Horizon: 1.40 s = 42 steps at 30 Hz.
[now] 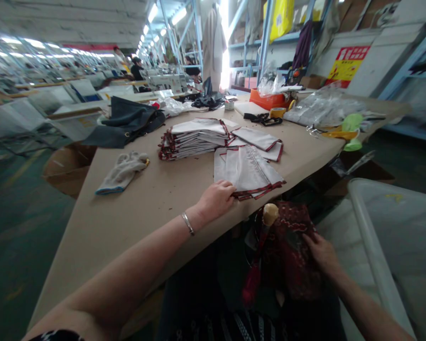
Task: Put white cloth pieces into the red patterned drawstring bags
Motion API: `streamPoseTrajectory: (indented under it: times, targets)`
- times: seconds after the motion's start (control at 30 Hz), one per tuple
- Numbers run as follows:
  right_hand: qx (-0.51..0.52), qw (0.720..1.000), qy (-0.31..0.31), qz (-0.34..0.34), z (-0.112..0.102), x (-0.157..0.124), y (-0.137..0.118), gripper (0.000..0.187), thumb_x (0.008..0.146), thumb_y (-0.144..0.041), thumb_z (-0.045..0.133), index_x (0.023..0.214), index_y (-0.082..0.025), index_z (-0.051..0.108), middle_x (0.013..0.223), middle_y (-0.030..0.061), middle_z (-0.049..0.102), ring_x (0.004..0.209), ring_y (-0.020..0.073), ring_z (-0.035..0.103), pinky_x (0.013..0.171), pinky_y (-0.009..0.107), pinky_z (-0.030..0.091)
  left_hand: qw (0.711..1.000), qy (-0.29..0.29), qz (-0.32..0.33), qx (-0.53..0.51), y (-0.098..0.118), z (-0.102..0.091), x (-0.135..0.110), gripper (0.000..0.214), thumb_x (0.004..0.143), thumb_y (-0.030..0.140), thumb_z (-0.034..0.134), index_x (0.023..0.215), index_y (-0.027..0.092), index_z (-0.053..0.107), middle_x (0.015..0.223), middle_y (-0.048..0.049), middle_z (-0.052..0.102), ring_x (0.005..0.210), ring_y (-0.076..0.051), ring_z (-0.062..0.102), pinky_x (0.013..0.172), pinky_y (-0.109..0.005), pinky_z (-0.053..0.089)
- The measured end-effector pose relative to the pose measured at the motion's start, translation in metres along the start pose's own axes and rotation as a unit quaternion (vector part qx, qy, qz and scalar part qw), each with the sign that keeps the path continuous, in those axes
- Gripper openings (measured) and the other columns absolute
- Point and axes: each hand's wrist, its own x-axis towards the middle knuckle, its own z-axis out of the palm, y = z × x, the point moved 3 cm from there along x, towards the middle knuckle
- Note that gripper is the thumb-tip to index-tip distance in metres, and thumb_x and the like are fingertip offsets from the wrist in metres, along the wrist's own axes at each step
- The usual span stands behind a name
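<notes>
My left hand (218, 200) lies at the table's near edge, fingers bent together on the corner of a white cloth piece (246, 168) with dark red edging. Behind that piece is a folded stack of similar white cloth (197, 135), with more loose edged pieces (259, 138) to its right. Below the table edge, my right hand (321, 253) is closed on a dark red patterned cloth (293, 237), which hangs over my lap. A yellowish roll end (270, 214) shows beside that cloth; its lower part is hidden in shadow.
A work glove (124, 171) and dark folded fabric (128, 121) lie on the left. Farther back are an orange tray (270, 99), a tape roll (277, 112) and plastic-wrapped goods (323, 111). A pale bin (362, 222) stands at right, a cardboard box (69, 166) at left.
</notes>
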Motion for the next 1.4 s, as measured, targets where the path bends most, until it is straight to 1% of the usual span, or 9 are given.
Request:
streamPoseTrajectory:
  times: [0.17, 0.4, 0.6, 0.93, 1.0, 1.1, 1.2, 1.3, 1.4]
  targets:
    - [-0.002, 1.0, 0.023, -0.013, 0.017, 0.009, -0.008, 0.051, 0.071, -0.051, 0.054, 0.105, -0.015, 0.064, 0.105, 0.016, 0.067, 0.098, 0.031, 0.064, 0.09, 0.044, 0.047, 0.996, -0.056, -0.017, 0.066, 0.003, 0.0, 0.012, 0.023, 0.086, 0.016, 0.044, 0.086, 0.014, 0.067, 0.093, -0.0111, 0.066, 0.09, -0.022, 0.061, 0.084, -0.032, 0.048]
    - [0.06, 0.918, 0.062, -0.386, -0.028, -0.012, -0.218, 0.022, 0.09, -0.033, 0.048, 0.098, -0.02, 0.064, 0.098, 0.0077, 0.065, 0.094, 0.0211, 0.06, 0.089, 0.037, 0.047, 0.994, -0.04, -0.095, 0.043, 0.0, -0.01, 0.021, 0.024, 0.085, 0.015, 0.044, 0.084, 0.016, 0.067, 0.085, -0.0078, 0.066, 0.077, -0.019, 0.063, 0.07, -0.028, 0.046]
    - [-0.256, 0.83, -0.059, -0.492, 0.027, 0.001, -0.315, 0.028, 0.086, -0.025, 0.055, 0.111, -0.017, 0.063, 0.106, 0.0128, 0.062, 0.102, 0.0277, 0.056, 0.088, 0.04, 0.045, 0.99, 0.071, -0.116, 0.02, 0.005, -0.034, 0.025, 0.018, 0.084, 0.017, 0.047, 0.084, 0.018, 0.066, 0.085, -0.0055, 0.066, 0.076, -0.018, 0.062, 0.068, -0.027, 0.045]
    - [-0.224, 0.908, 0.012, -0.354, -0.001, 0.035, -0.303, 0.041, 0.078, -0.008, 0.046, 0.115, -0.014, 0.061, 0.099, 0.0135, 0.07, 0.093, 0.026, 0.065, 0.082, 0.034, 0.047, 0.951, 0.162, -0.223, -0.141, -0.011, -0.03, -0.002, 0.007, 0.074, 0.016, 0.051, 0.072, 0.018, 0.057, 0.073, -0.0029, 0.059, 0.066, -0.016, 0.058, 0.062, -0.029, 0.045]
    - [-0.143, 0.911, 0.024, -0.386, -0.006, 0.013, -0.304, 0.042, 0.076, -0.007, 0.045, 0.114, -0.015, 0.061, 0.1, 0.0105, 0.07, 0.094, 0.0242, 0.064, 0.082, 0.032, 0.046, 0.871, 0.233, -0.27, -0.337, -0.009, -0.031, -0.007, 0.006, 0.076, 0.022, 0.052, 0.071, 0.019, 0.054, 0.063, 0.0009, 0.055, 0.058, -0.014, 0.056, 0.054, -0.026, 0.045]
    - [-0.132, 0.891, -0.03, -0.432, -0.005, -0.028, -0.3, 0.031, 0.079, -0.01, 0.045, 0.103, -0.018, 0.062, 0.091, 0.0077, 0.069, 0.085, 0.0218, 0.063, 0.076, 0.029, 0.045, 0.668, 0.355, -0.279, -0.591, 0.011, -0.052, -0.023, 0.016, 0.073, 0.031, 0.062, 0.079, 0.02, 0.052, 0.07, 0.0032, 0.058, 0.059, -0.012, 0.058, 0.048, -0.022, 0.048]
    - [-0.045, 0.902, -0.118, -0.412, -0.003, -0.064, -0.283, 0.025, 0.079, -0.01, 0.047, 0.094, -0.021, 0.064, 0.085, 0.0047, 0.067, 0.08, 0.019, 0.061, 0.073, 0.027, 0.045, 0.586, 0.333, -0.267, -0.689, 0.043, -0.075, -0.048, 0.02, 0.07, 0.032, 0.07, 0.078, 0.022, 0.055, 0.071, 0.0031, 0.061, 0.059, -0.01, 0.059, 0.048, -0.02, 0.049]
    - [0.253, 0.909, -0.208, -0.258, 0.0, -0.087, -0.255, 0.012, 0.081, -0.022, 0.055, 0.084, -0.022, 0.067, 0.081, 0.0021, 0.066, 0.077, 0.0172, 0.06, 0.07, 0.027, 0.047, 0.587, 0.234, -0.302, -0.714, 0.068, -0.068, -0.076, 0.019, 0.07, 0.033, 0.072, 0.076, 0.022, 0.059, 0.064, 0.0019, 0.06, 0.053, -0.011, 0.056, 0.044, -0.021, 0.047]
    - [0.523, 0.807, -0.272, 0.006, 0.014, -0.106, -0.223, 0.016, 0.078, -0.037, 0.062, 0.083, -0.023, 0.067, 0.079, 0.0009, 0.067, 0.071, 0.0164, 0.061, 0.065, 0.027, 0.051, 0.656, 0.059, -0.301, -0.689, 0.089, -0.038, -0.094, 0.021, 0.072, 0.032, 0.071, 0.062, 0.017, 0.059, 0.05, 0.0034, 0.048, 0.044, -0.006, 0.041, 0.04, -0.018, 0.035]
